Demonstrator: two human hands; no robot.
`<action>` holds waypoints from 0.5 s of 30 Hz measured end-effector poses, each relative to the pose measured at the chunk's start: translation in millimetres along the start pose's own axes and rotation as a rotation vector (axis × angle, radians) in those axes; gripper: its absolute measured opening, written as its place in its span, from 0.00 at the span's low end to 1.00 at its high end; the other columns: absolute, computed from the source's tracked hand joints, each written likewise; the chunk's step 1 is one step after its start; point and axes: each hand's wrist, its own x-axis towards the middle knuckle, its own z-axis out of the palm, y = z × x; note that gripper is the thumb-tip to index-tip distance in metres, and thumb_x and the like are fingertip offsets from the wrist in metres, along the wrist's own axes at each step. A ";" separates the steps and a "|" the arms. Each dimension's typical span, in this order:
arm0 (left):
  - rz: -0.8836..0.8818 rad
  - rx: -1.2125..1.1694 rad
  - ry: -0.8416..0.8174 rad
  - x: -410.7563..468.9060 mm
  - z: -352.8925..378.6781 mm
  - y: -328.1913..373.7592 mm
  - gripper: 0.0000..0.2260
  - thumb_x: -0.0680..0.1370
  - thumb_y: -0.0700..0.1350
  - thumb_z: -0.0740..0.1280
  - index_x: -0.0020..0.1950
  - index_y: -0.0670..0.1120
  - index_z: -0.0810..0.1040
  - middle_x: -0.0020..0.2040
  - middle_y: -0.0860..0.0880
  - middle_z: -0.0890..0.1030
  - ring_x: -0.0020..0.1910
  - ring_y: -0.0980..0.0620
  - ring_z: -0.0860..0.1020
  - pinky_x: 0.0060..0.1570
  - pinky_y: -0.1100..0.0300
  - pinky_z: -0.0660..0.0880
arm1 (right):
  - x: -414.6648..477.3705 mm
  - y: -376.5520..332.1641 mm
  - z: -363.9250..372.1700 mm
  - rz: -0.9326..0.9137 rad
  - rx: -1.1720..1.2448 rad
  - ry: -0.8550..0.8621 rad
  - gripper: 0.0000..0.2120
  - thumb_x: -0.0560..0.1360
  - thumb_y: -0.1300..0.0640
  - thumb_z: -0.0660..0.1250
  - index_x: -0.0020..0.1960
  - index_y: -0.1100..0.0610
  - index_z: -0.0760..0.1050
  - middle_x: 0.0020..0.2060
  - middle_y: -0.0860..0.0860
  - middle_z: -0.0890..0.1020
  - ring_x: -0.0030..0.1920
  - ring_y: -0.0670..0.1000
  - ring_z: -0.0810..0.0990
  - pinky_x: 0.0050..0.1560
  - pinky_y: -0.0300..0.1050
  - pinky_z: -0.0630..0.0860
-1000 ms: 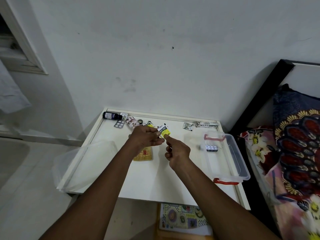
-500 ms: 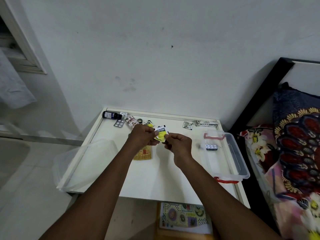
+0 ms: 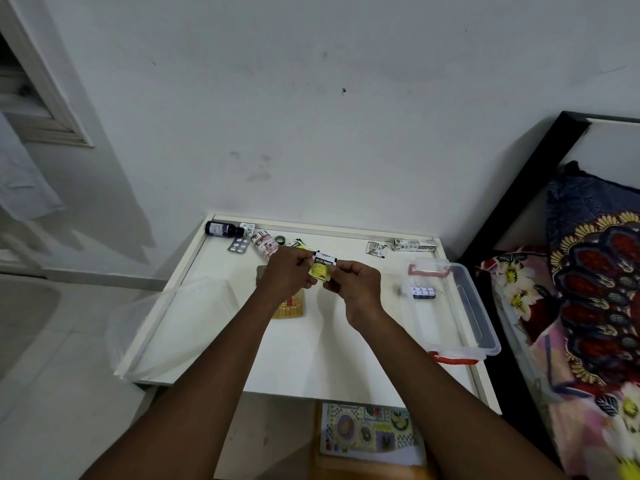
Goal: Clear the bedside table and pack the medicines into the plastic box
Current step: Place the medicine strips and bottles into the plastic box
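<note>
I see sachet (image 3: 323,268) pinched from both sides: left hand (image 3: 285,277) on left edge, right hand (image 3: 353,285) on right, above table (image 3: 329,358) centre. Box (image 3: 446,320) lies right; right hand nearer for drop.

Sachet (image 3: 323,268) in the grip: glossy printed film, yellow and white, slightly crinkled. Right of the grip, box (image 3: 471,306) of clear smooth plastic with red plastic handles (image 3: 450,359); left of it, lid (image 3: 180,317) of cloudy clear plastic; under it, table (image 3: 346,344) smooth matt white. Beyond the grip, dark glossy bottle (image 3: 221,229) and shiny foil blister (image 3: 238,245); far right, patterned cloth bedding (image 3: 588,306).
</note>
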 end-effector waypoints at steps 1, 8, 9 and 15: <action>-0.008 -0.017 -0.014 -0.5 0.5 1.0 0.11 0.83 0.36 0.61 0.59 0.35 0.82 0.44 0.37 0.84 0.38 0.44 0.83 0.33 0.65 0.80 | 0.8 0.0 -1.0 -0.004 -0.001 0.013 0.07 0.73 0.72 0.73 0.40 0.62 0.81 0.36 0.57 0.84 0.36 0.56 0.82 0.39 0.47 0.82; -0.140 -0.221 -0.067 -1.8 -0.2 5.7 0.13 0.80 0.34 0.68 0.64 0.33 0.76 0.45 0.33 0.83 0.39 0.42 0.83 0.39 0.56 0.82 | 5.7 -0.2 -4.2 -0.060 -0.017 0.048 0.11 0.73 0.73 0.72 0.40 0.59 0.81 0.33 0.53 0.84 0.34 0.52 0.83 0.38 0.44 0.82; -0.154 -0.255 -0.069 -1.7 -1.4 4.7 0.13 0.80 0.34 0.68 0.63 0.32 0.76 0.45 0.32 0.83 0.40 0.41 0.83 0.39 0.55 0.82 | 6.0 0.4 -4.2 -0.068 -0.022 0.039 0.11 0.73 0.73 0.72 0.41 0.58 0.81 0.34 0.53 0.85 0.35 0.52 0.83 0.37 0.44 0.82; -0.204 -0.327 -0.106 -2.6 -7.6 0.3 0.09 0.80 0.35 0.69 0.56 0.30 0.80 0.41 0.33 0.84 0.36 0.45 0.85 0.38 0.57 0.84 | 8.1 4.8 -4.9 -0.117 -0.060 -0.024 0.12 0.73 0.74 0.71 0.43 0.57 0.82 0.33 0.49 0.85 0.34 0.49 0.82 0.37 0.43 0.81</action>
